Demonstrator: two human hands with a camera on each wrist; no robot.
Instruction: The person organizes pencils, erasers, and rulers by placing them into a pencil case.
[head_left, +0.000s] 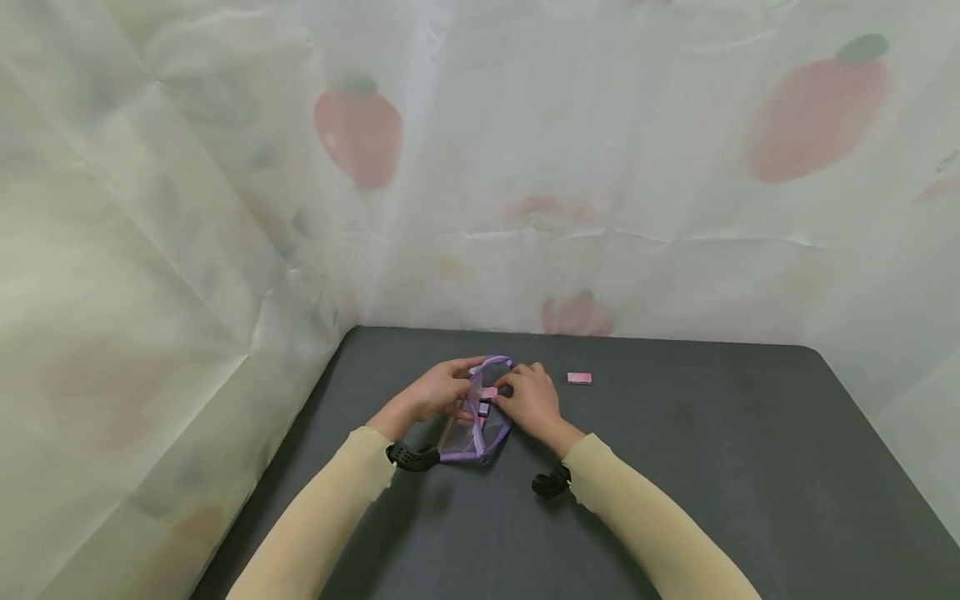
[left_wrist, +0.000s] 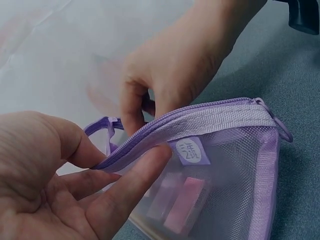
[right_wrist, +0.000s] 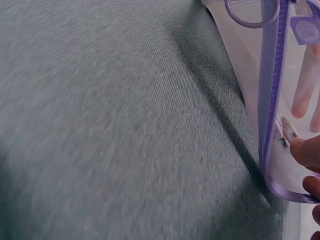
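Two hands meet at a purple mesh pouch (head_left: 480, 425) in the middle of the dark worktop (head_left: 712, 467). The left hand (head_left: 438, 392) pinches the zip edge of the pouch between thumb and fingers, so its grip is tight on the pouch. The right hand (head_left: 531, 400) is at the far end of the zip, and its fingers curl round a small pink piece (head_left: 489, 392) at the opening. Pink pieces (left_wrist: 185, 202) lie inside the pouch. One pink eraser (head_left: 579, 378) lies on the worktop just right of the right hand.
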